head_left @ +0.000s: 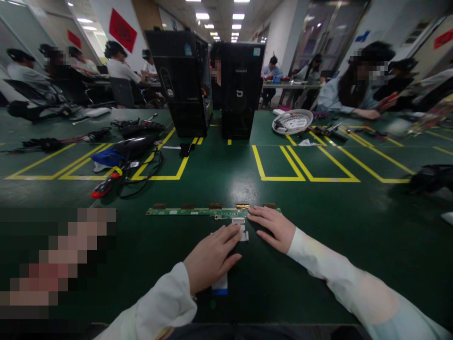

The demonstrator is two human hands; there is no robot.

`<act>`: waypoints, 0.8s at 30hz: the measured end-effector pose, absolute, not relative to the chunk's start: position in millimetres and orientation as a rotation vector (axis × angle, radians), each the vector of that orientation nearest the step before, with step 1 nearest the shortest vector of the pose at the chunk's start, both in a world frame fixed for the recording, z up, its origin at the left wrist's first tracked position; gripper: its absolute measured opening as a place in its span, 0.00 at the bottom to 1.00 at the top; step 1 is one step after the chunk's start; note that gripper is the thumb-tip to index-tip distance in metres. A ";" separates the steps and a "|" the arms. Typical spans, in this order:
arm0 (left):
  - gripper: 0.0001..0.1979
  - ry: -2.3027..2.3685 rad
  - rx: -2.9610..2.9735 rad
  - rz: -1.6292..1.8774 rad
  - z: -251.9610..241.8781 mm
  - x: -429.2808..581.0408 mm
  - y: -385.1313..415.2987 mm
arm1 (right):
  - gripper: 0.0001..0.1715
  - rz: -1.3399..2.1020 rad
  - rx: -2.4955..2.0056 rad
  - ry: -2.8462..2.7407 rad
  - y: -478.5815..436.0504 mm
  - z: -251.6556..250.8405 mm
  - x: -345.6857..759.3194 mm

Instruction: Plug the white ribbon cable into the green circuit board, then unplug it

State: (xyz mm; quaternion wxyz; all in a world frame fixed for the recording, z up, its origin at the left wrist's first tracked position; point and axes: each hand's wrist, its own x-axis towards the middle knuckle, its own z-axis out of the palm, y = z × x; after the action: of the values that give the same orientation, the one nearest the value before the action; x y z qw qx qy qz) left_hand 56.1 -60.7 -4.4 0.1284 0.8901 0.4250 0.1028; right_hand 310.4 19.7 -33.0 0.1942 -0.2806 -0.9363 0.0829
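A long, narrow green circuit board (198, 212) lies across the green table in front of me, with several brown tabs along its far edge. My right hand (274, 225) rests on the board's right part, fingers stretched out and holding nothing. Just below the board's middle, my left hand (214, 255) lies over a white flat ribbon cable (219, 285), fingers extended and fairly flat. The cable's blue-tipped end sticks out below that hand, and its upper end shows near the board's white connector (238, 220). The hand hides the cable's middle.
Two black computer towers (239, 89) stand at the back. To the left lie a red-and-black handled tool (105, 185), a blue cloth-like item (108, 158) and dark cables. A white basket (293, 122) sits back right. Yellow tape (283, 179) marks the table. Several people sit beyond.
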 end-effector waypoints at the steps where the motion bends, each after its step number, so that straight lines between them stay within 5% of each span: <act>1: 0.25 1.237 2.584 0.292 -4.7 56.2 -60.5 | 0.26 0.234 -0.787 -2.626 19.6 -32.5 310.3; 24: 0.23 1.170 2.641 0.278 -3.5 55.7 -53.3 | 0.26 0.269 -0.748 -2.616 19.2 -29.7 311.1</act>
State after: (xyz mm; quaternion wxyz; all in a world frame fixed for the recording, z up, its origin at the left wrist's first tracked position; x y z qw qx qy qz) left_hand 55.7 -53.3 -3.5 0.1194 0.9037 0.4001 0.0951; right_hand 311.1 19.2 -29.7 0.2025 -0.2678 -0.9370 0.0964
